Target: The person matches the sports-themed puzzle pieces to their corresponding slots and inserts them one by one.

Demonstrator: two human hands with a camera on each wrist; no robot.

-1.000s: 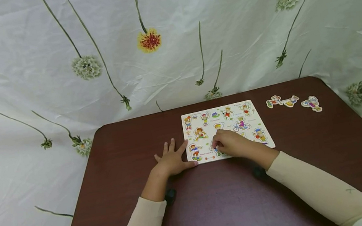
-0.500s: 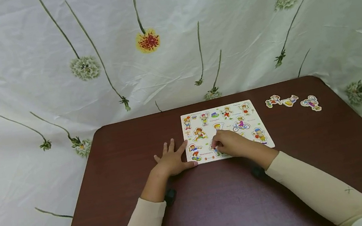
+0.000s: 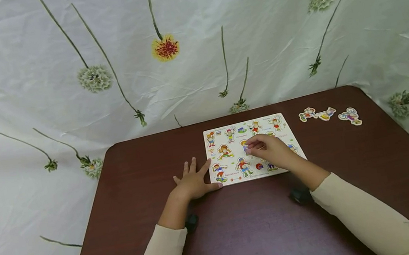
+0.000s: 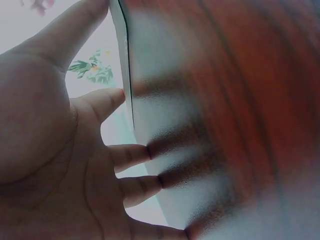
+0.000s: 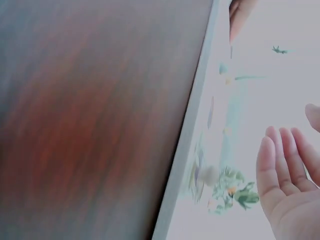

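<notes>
A white puzzle board (image 3: pixel 237 157) printed with sports figures lies on the dark table. My left hand (image 3: pixel 192 185) is spread flat beside it, thumb and index finger touching its left edge. In the left wrist view, the fingertips of that left hand (image 4: pixel 75 150) press on the tabletop. My right hand (image 3: pixel 272 151) hovers over the middle of the board, near a figure in blue (image 3: pixel 245 147), and hides part of the right side. The right wrist view shows this right hand (image 5: pixel 295 190) holding nothing, fingers gently bent and thumb apart. A roller-skating figure piece (image 3: pixel 243 167) sits at the board's lower middle.
Three loose figure pieces lie right of the board: one at the left (image 3: pixel 307 114), a second touching or close to it (image 3: pixel 326 114), and a third farther right (image 3: pixel 350 116). A flowered white cloth (image 3: pixel 198 80) hangs behind the table (image 3: pixel 147 166).
My right hand has left the roller-skating piece and moved up and to the right over the board; its fingers have loosened. The left hand stays at the board's edge.
</notes>
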